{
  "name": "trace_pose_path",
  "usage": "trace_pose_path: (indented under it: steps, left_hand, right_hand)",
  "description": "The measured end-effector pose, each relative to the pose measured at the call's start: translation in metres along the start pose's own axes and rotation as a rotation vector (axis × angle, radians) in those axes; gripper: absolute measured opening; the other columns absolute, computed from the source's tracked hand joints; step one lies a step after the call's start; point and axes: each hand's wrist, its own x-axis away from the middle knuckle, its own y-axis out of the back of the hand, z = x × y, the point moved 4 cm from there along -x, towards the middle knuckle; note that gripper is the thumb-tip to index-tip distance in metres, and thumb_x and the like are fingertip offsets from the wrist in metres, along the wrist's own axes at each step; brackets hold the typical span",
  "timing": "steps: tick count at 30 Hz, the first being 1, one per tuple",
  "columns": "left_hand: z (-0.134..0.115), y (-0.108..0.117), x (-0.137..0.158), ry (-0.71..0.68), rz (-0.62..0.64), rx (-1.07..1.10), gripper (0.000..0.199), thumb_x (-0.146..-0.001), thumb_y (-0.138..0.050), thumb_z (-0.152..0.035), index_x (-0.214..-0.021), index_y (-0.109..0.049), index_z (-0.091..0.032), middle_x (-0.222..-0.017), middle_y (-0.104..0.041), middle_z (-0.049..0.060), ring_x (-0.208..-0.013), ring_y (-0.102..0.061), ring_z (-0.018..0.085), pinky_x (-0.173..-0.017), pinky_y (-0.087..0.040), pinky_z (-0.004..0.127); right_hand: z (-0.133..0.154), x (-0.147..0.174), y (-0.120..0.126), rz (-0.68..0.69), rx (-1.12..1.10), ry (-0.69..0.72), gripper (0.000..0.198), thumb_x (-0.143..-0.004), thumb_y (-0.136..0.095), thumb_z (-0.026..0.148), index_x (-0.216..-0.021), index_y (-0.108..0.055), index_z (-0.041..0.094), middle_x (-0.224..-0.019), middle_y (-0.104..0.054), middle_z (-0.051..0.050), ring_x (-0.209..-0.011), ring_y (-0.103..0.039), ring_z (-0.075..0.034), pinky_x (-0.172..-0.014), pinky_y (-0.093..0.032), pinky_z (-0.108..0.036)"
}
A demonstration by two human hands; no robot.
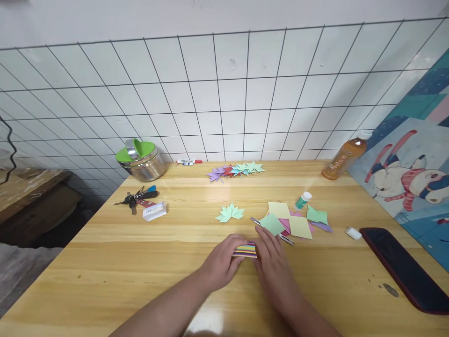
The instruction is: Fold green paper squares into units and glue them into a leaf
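Between my two hands is a small stack of coloured paper, its layered edges showing as purple, yellow, red and blue stripes. My left hand closes around the left end, thumb low and fingers over the top. My right hand grips the right end, its fingers long and close together, partly hiding the stack. Just beyond lies a pale green folded paper leaf. Loose yellow, green and pink paper squares lie past my right hand, with a slim metal tool partly under them.
Finished-looking paper leaves line the back. A glue stick, eraser, phone and drink bottle are right. Left are a green-lidded metal pot, keys, a small white box and a marker.
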Motion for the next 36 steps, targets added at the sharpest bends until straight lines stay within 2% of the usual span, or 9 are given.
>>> trace_pose_path:
  steps: [3,7,9,13,19,24,30,33,36]
  left_hand:
    - [0.002,0.0,0.003,-0.022,-0.061,0.015,0.04,-0.084,-0.046,-0.012,-0.121,-0.038,-0.023,-0.115,-0.052,0.01,-0.109,-0.05,0.021,-0.092,-0.044,0.038]
    - [0.008,-0.001,0.004,0.149,-0.04,0.029,0.053,-0.081,-0.052,-0.015,-0.129,-0.03,-0.021,-0.124,-0.047,0.012,-0.114,-0.047,0.022,-0.097,-0.041,0.04]
    - [0.006,-0.001,0.001,0.183,0.017,0.031,0.052,-0.082,-0.051,-0.017,-0.129,-0.03,-0.021,-0.126,-0.046,0.012,-0.115,-0.046,0.022,-0.098,-0.04,0.04]
    - [-0.002,0.002,-0.006,0.143,0.045,0.031,0.049,-0.084,-0.048,-0.019,-0.13,-0.03,-0.022,-0.13,-0.043,0.012,-0.118,-0.042,0.023,-0.099,-0.037,0.041]
    - [-0.002,0.004,-0.008,0.138,0.059,0.021,0.03,-0.088,-0.044,-0.023,-0.118,-0.042,-0.022,-0.115,-0.053,0.009,-0.107,-0.049,0.021,-0.092,-0.04,0.037]
    - [-0.002,0.003,-0.009,0.145,0.052,0.007,0.031,-0.088,-0.044,-0.024,-0.118,-0.041,-0.021,-0.115,-0.052,0.009,-0.106,-0.049,0.021,-0.092,-0.04,0.036]
    - [-0.001,0.002,-0.01,0.185,0.054,-0.026,0.027,-0.088,-0.044,-0.024,-0.114,-0.042,-0.021,-0.112,-0.054,0.009,-0.101,-0.051,0.02,-0.088,-0.042,0.036]
    - [0.001,0.003,-0.008,0.172,0.062,-0.001,0.025,-0.088,-0.044,-0.022,-0.114,-0.043,-0.021,-0.11,-0.056,0.008,-0.1,-0.053,0.019,-0.087,-0.043,0.034]
    - [0.002,0.004,-0.005,0.141,0.041,0.017,0.028,-0.087,-0.046,-0.022,-0.116,-0.043,-0.022,-0.111,-0.056,0.008,-0.101,-0.053,0.02,-0.087,-0.043,0.033]
  right_hand:
    - [-0.001,-0.002,0.002,-0.022,-0.054,0.023,0.044,-0.083,-0.035,0.005,-0.123,-0.045,0.021,-0.133,-0.047,-0.008,-0.128,-0.035,-0.023,-0.105,-0.025,-0.055]
    - [-0.005,0.0,-0.007,0.001,-0.09,-0.03,0.046,-0.085,-0.035,0.007,-0.129,-0.04,0.018,-0.125,-0.053,-0.01,-0.124,-0.041,-0.022,-0.106,-0.03,-0.049]
    - [-0.005,0.001,-0.013,0.011,-0.097,-0.064,0.048,-0.088,-0.036,0.012,-0.136,-0.032,0.016,-0.133,-0.045,-0.012,-0.129,-0.034,-0.023,-0.105,-0.032,-0.047]
    - [-0.001,0.002,-0.021,0.02,-0.121,-0.092,0.061,-0.09,-0.035,0.018,-0.144,-0.006,0.014,-0.145,-0.028,-0.012,-0.135,-0.021,-0.023,-0.107,-0.03,-0.046]
    - [0.0,-0.001,-0.012,-0.015,-0.175,-0.085,0.064,-0.091,-0.031,0.019,-0.144,0.005,0.015,-0.149,-0.018,-0.011,-0.137,-0.015,-0.022,-0.108,-0.026,-0.048]
    - [0.0,-0.004,-0.012,0.027,-0.175,-0.02,0.056,-0.091,-0.03,0.016,-0.143,-0.01,0.024,-0.142,-0.036,-0.006,-0.133,-0.025,-0.021,-0.108,-0.026,-0.05]
    - [-0.003,0.0,-0.018,0.052,-0.37,-0.098,0.057,-0.089,-0.033,0.015,-0.142,-0.011,0.021,-0.143,-0.034,-0.009,-0.13,-0.032,-0.021,-0.105,-0.033,-0.046]
    - [-0.005,-0.001,-0.011,0.055,-0.533,-0.149,0.048,-0.087,-0.037,0.013,-0.134,-0.029,0.022,-0.13,-0.049,-0.008,-0.117,-0.048,-0.019,-0.096,-0.043,-0.038]
    - [-0.003,-0.005,0.0,0.069,-0.6,-0.118,0.036,-0.084,-0.042,0.012,-0.118,-0.045,0.023,-0.116,-0.057,-0.006,-0.105,-0.055,-0.019,-0.09,-0.045,-0.036]
